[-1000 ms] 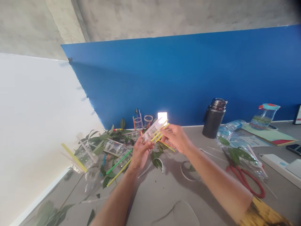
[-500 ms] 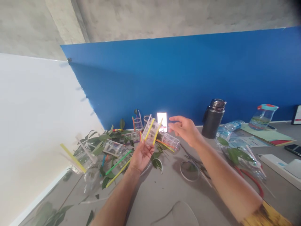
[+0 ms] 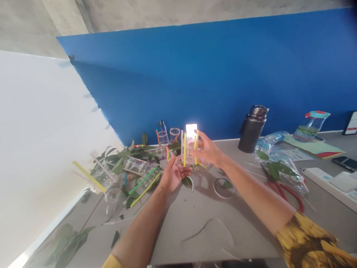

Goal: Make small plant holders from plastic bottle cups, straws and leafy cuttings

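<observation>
I hold a clear plastic cup piece with yellow straws standing upright along its sides, above the grey table. My left hand cups it from below with curled fingers. My right hand grips its right side. A lit phone screen glows just behind the piece against the blue wall.
A heap of green leaves, cut clear bottles and coloured straws lies to the left. A dark flask, a jug, red scissors, a plastic ring and papers sit to the right. A white panel rises on the left.
The cup piece has turned from tilted to upright. My right hand, which had let go and hovered open, has come back onto its right side. The view has shifted slightly.
</observation>
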`<state>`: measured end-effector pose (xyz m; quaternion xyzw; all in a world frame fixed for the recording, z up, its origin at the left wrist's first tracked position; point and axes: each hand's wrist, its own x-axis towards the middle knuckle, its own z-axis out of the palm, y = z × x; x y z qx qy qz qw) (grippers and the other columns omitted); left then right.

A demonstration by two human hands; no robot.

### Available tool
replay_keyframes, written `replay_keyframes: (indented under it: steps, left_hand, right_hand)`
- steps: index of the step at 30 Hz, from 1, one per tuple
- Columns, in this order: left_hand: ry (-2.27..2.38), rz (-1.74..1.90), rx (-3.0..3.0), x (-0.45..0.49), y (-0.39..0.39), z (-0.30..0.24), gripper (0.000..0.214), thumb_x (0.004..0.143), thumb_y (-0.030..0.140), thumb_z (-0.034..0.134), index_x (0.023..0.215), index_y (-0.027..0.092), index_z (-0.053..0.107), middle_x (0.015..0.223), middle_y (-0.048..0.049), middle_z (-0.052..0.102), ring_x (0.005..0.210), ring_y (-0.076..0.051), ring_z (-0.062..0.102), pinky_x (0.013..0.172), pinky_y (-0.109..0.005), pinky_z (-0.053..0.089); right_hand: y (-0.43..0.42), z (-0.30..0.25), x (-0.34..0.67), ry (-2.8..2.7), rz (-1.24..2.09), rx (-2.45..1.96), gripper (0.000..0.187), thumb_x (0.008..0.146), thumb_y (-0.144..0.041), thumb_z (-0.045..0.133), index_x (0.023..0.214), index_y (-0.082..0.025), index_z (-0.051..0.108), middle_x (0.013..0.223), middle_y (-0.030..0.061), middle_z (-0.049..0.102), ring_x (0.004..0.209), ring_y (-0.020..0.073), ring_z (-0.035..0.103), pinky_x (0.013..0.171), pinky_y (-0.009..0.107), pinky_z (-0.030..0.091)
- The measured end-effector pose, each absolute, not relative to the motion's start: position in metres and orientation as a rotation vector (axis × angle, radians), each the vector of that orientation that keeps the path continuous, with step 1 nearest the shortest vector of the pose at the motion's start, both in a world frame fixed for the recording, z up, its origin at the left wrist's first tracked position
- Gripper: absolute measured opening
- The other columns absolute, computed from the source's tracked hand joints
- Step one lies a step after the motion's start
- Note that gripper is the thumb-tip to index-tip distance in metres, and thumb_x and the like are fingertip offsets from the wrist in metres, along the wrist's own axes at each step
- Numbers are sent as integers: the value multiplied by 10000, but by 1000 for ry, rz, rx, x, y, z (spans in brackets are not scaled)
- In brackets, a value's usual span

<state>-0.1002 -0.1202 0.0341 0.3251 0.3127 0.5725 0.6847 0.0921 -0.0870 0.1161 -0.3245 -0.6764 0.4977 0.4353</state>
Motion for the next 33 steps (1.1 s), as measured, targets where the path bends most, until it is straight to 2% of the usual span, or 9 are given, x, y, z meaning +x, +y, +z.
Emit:
replay_keyframes:
  steps: [3, 8, 11, 14, 18, 21, 25, 29, 33]
  left_hand:
    - [865, 1394, 741, -104, -113, 27, 462, 786, 553, 791, 978, 150, 672, 735, -54, 695, 576, -160, 657, 561, -282, 520]
    - [1183, 1346, 1111, -98, -113, 18, 220, 692, 271, 793, 865, 169, 705, 715, -41, 697, 532, -150, 608, 504, -260, 440]
    - [1318, 1283, 1377, -93, -116, 15, 177, 609, 105, 742, 756, 202, 739, 705, -32, 702, 590, -168, 590, 581, -286, 453]
    - [1422, 1203, 1567, -91, -117, 13, 235, 559, 11, 680, 654, 219, 734, 682, -35, 696, 677, -205, 587, 707, -321, 463]
    - [1526, 1164, 1611, -96, -116, 15, 161, 613, 68, 671, 622, 227, 700, 637, -39, 649, 705, -236, 576, 753, -341, 442]
    - [1671, 1079, 1647, -100, -118, 25, 86, 739, 178, 644, 680, 221, 689, 661, -50, 643, 736, -255, 604, 756, -350, 436]
    - [2105, 574, 1793, -101, -125, 39, 152, 883, 309, 553, 853, 218, 671, 858, -95, 718, 861, -296, 668, 759, -365, 440]
    - [2136, 280, 1840, -99, -128, 37, 260, 830, 467, 668, 916, 226, 621, 927, -97, 725, 912, -308, 679, 736, -347, 432]
    - [1984, 371, 1858, -100, -125, 27, 221, 749, 348, 749, 846, 229, 589, 827, -35, 683, 797, -235, 643, 670, -307, 392]
  right_hand:
    - [-94, 100, 106, -1693, 1403, -763, 1015, 729, -279, 823, 1601, -292, 302, 1293, 104, 703, 1234, 292, 650, 973, 453, 576]
    - [-104, 53, 134, -1708, 1609, -693, 985, 677, -263, 813, 1561, -314, 381, 1467, 126, 600, 1322, 297, 600, 989, 436, 563]
    - [-104, 36, 146, -1721, 1597, -713, 975, 711, -279, 790, 1581, -304, 351, 1546, 138, 525, 1359, 300, 569, 995, 431, 559]
    - [-102, 31, 151, -1810, 1542, -741, 974, 757, -277, 768, 1611, -266, 301, 1508, 153, 560, 1356, 306, 572, 1009, 448, 551]
    - [-103, 29, 148, -1952, 1275, -773, 868, 788, -221, 740, 1581, -265, 390, 1547, 122, 534, 1390, 305, 545, 1090, 467, 500]
    - [-103, 26, 146, -1961, 1142, -793, 829, 805, -238, 726, 1573, -291, 419, 1552, 90, 537, 1374, 304, 567, 1103, 458, 494]
    - [-100, 22, 149, -2026, 1046, -793, 838, 806, -313, 762, 1574, -325, 425, 1569, 73, 523, 1370, 306, 571, 1095, 446, 497]
    - [-99, 22, 153, -2048, 890, -870, 847, 774, -458, 814, 1534, -286, 484, 1500, 105, 589, 1333, 325, 587, 1001, 437, 543]
    - [-99, 28, 158, -1876, 754, -993, 526, 887, -500, 672, 1330, -218, 653, 1195, 108, 762, 1107, 294, 707, 904, 405, 556]
